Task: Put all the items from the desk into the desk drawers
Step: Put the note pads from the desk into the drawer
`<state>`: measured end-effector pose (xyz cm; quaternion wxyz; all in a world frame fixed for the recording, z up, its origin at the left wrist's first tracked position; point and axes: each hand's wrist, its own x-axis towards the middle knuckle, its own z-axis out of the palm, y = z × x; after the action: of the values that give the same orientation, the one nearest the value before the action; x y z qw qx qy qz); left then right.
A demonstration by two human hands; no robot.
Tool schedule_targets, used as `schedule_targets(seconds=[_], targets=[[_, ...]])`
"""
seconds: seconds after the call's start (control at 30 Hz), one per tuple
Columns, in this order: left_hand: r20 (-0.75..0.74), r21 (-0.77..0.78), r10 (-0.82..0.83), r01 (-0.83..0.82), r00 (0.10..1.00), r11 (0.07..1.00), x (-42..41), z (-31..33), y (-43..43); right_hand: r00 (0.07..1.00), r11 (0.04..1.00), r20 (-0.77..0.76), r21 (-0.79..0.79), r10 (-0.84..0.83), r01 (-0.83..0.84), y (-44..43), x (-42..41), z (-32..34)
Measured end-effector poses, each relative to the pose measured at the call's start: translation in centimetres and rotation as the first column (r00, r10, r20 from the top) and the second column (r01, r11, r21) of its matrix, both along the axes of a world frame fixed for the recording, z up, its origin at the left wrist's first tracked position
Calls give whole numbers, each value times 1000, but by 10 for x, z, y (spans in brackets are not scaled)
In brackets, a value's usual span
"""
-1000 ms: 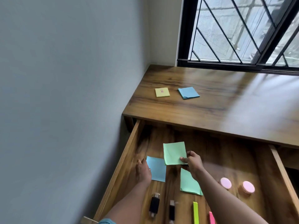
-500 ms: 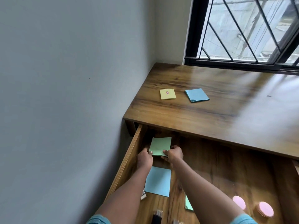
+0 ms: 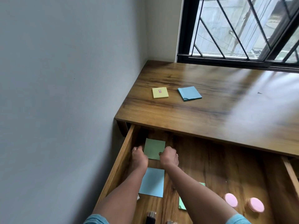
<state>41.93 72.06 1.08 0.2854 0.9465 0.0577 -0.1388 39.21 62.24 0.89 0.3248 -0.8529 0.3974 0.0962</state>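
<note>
Both hands are inside the open drawer (image 3: 119, 160), at its back left corner, just under the front edge of the desk (image 3: 210, 113). Between them is a green pad (image 3: 154, 147), lying flat or nearly flat on the drawer floor, close to the left wall of the drawer.

The left hand (image 3: 139, 156) is knuckles up, with its fingers curled round the pad's left edge and lower left corner; the thumb is hidden. The right hand (image 3: 169, 157) is also curled, with the thumb tip on the pad's lower right edge, pinching it. There is a ring on one right finger. Both forearms reach in from the bottom of the frame, with teal sleeves (image 3: 95, 219) at the lower edge.

Also in the drawer:
- A blue sheet (image 3: 152, 182) lies flat just in front of the green pad, partly under the left forearm.
- A second green pad (image 3: 182, 205) is further right and nearer the camera, mostly covered by the right arm.
- Two pink round lids (image 3: 231, 199) sit side by side near the right of the drawer, well apart from the hands.
- A black item with a metal end (image 3: 150, 218) is cut off at the bottom edge. I can't tell what it is.

Still on the desk top:
- A yellow pad (image 3: 160, 92) with a small red and blue sticker.
- A blue pad (image 3: 189, 93) just to its right, apart from it and not touching.

Both lie flat near the left end of the desk, well apart from the hands.

A grey wall (image 3: 64, 94) is on the left. A window (image 3: 242, 29) with black diagonal bars is behind the desk. To the right, the edge of a second drawer section shows.
</note>
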Motion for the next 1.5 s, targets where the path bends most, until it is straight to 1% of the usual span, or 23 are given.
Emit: schedule_targets(seconds=[0.07,0.13,0.2,0.23,0.3,0.37,0.43,0.5,0.6,0.7,0.77,0.83,0.9,1.0,1.1,1.17,1.23,1.33,1.43,1.5], targets=[[82,-46,-21,25,996,999,0,12,0,993,990,64,-103,101,-94,-5,-5,15],[199,-54,-84,97,976,994,5,26,0,968,957,130,-225,215,-183,-13,-8,35],[298,-61,-123,148,947,987,15,42,-3,938,922,200,-326,283,-209,-21,-6,56],[319,-73,-126,157,939,985,22,51,-5,926,915,238,-350,292,-199,-26,-4,65],[318,-98,-115,153,941,983,42,69,-13,909,917,313,-369,276,-151,-41,8,82],[273,-109,-88,122,958,987,66,85,-25,904,920,359,-383,231,-83,-63,22,96],[215,-86,-63,83,974,993,92,94,-40,911,919,375,-395,174,-13,-90,42,105],[168,-36,-63,70,984,997,117,97,-56,929,929,360,-366,86,56,-118,65,108],[120,1,-36,36,992,999,150,96,-85,943,950,330,-276,-47,144,-158,106,105],[113,37,6,-10,994,999,178,97,-113,960,962,275,-242,-59,128,-185,142,97],[97,26,30,-32,995,999,195,100,-132,970,966,235,-231,-62,118,-197,161,91],[73,8,53,-53,996,999,209,103,-147,977,974,191,-185,-94,130,-201,175,89],[45,47,67,-70,997,996,221,101,-159,980,977,142,-144,-137,157,-201,185,91],[45,151,25,-32,999,988,228,101,-171,980,972,77,-131,-184,193,-205,194,96],[21,249,-74,66,997,966,235,101,-176,969,966,-14,-80,-246,244,-214,198,98],[-34,243,-108,113,994,963,237,105,-175,961,961,-50,-48,-273,271,-217,198,98],[-113,182,-75,95,991,979,240,108,-170,961,961,-35,-23,-275,275,-217,197,95],[-181,-11,-5,3,983,1000,236,109,-162,961,963,47,10,-271,271,-217,190,89],[-185,-179,76,-109,980,978,229,106,-157,923,946,207,74,-324,316,-215,177,90],[-180,-282,172,-219,968,934,220,108,-154,879,921,277,145,-389,362,-215,165,94]])
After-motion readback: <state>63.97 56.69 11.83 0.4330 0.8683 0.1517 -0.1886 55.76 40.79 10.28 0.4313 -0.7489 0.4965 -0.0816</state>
